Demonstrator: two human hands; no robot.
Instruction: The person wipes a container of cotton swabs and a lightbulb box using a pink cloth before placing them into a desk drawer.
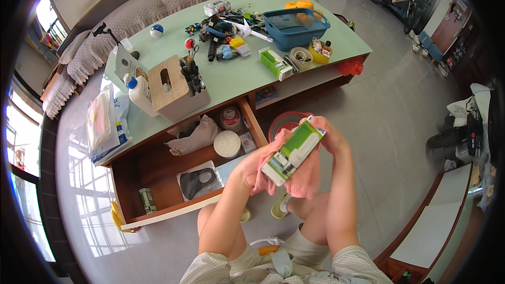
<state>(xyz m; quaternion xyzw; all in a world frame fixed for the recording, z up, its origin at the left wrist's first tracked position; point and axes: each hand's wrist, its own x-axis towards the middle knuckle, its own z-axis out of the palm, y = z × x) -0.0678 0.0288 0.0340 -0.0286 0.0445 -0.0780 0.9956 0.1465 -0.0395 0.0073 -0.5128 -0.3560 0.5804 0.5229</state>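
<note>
A green and white cardboard box [294, 152], bearing writing, is held at a tilt above my knees. A pink cloth [307, 179] lies bunched behind it and hangs below. My left hand [252, 169] grips the cloth and the box's lower end, with its fingers largely hidden by the fabric. At the upper end, my right hand [330, 134] grips the box, its fingertips partly out of sight. Left of my hands is the pulled-out wooden drawer [169, 177] with a small green box [147, 200], a dark item in clear plastic [199, 180] and a round white-topped container [227, 144].
The glass-topped table [229, 77] bears a blue plastic basket [296, 27], a similar green box [275, 63], a tissue box [169, 86], a lotion bottle [141, 94] and piled toys. A red basin [279, 122] stands on the floor behind my hands. A white-topped cabinet [426, 232] stands at right.
</note>
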